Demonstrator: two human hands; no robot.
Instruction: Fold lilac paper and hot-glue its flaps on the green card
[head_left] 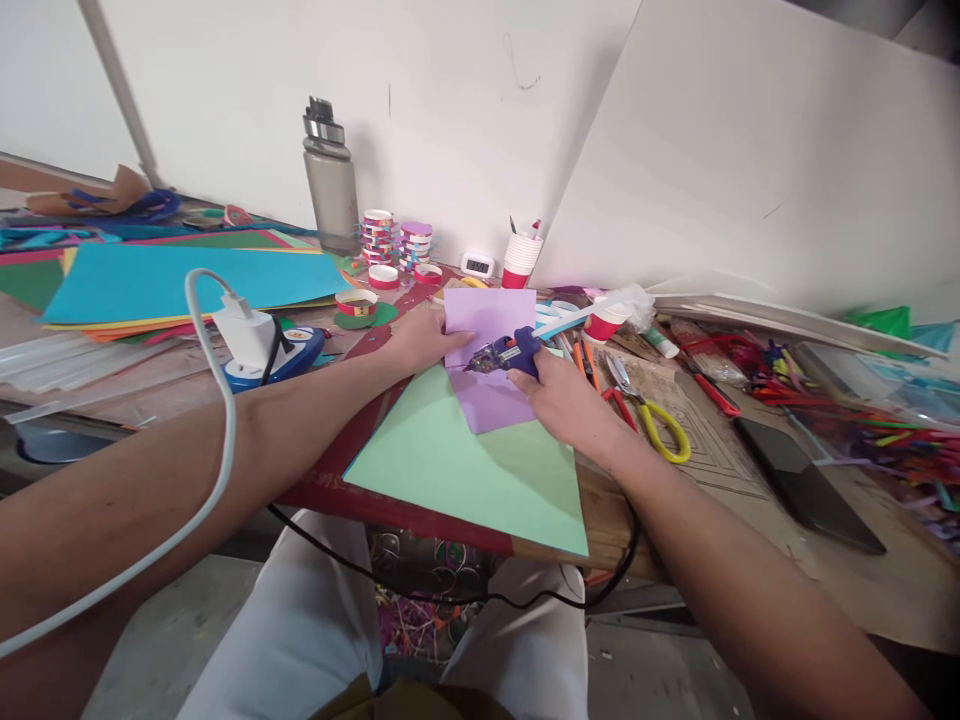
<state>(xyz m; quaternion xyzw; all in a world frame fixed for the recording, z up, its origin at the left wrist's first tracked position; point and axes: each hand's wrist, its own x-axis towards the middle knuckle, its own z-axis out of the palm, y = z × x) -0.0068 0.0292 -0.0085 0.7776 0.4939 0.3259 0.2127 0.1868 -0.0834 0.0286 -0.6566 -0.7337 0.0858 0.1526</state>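
My right hand (561, 398) is wrapped round a blue hot glue gun (517, 352), with a long pale glue stick (574, 322) poking out of its back. The gun's nozzle points left, over a sheet of purple paper (499, 402). At that sheet's left edge, my left hand (418, 340) pinches the paper between thumb and fingers. The purple paper is creased across, its upper part raised toward the back. Beneath it a light green sheet (472, 475) lies flat and reaches over the table's front edge. Whether the nozzle touches the paper I cannot tell.
A power strip (304, 352) with a white charger and cable stands at left, beside stacked coloured paper (187, 285). Behind are a water bottle (331, 190) and paper cups (519, 258). Yellow-handled scissors (664, 430) and a phone (806, 482) lie right. A black cord (450, 598) hangs in front.
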